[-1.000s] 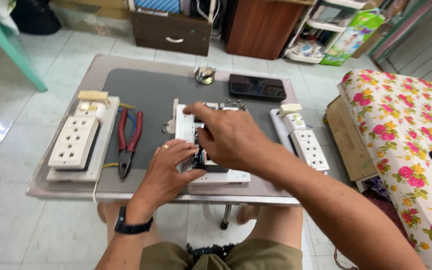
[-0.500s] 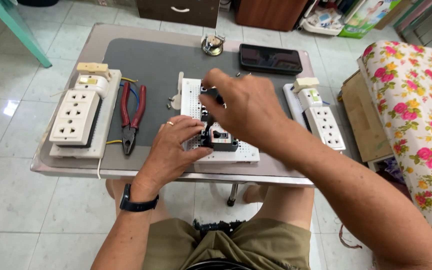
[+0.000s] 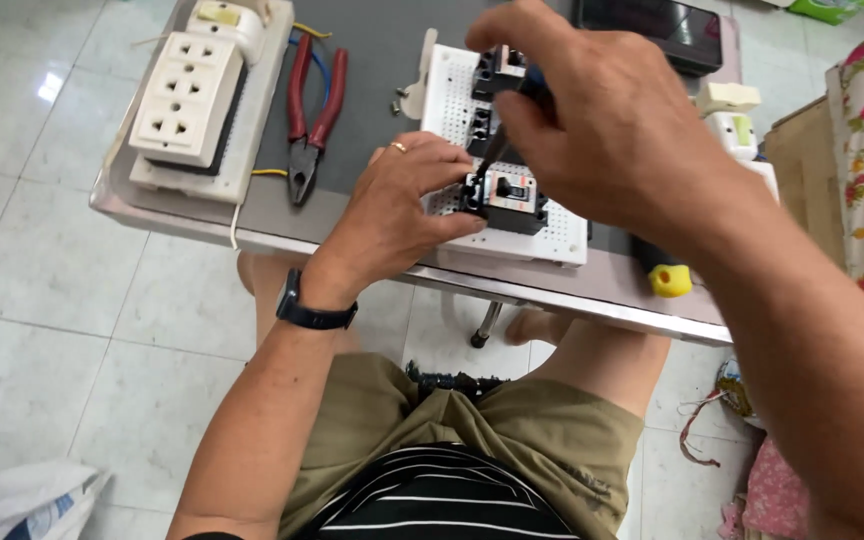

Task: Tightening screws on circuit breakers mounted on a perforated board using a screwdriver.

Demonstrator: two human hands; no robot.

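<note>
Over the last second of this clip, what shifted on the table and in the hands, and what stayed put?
The right hand rose off the white perforated plastic board and now works a dark-shafted screwdriver down at the small black circuit breaker. The left hand stays pinching that breaker's left end. The camera came closer. The red-handled pliers and the cream multi-socket outlet block lie as before.

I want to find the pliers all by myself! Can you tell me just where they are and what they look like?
Start at the grey table and find the big cream socket block on its left side. Right beside that block, between it and the white perforated board, lie the pliers. They are the only thing there with two red handles, and their dark metal tip points toward the table's near edge.
</note>
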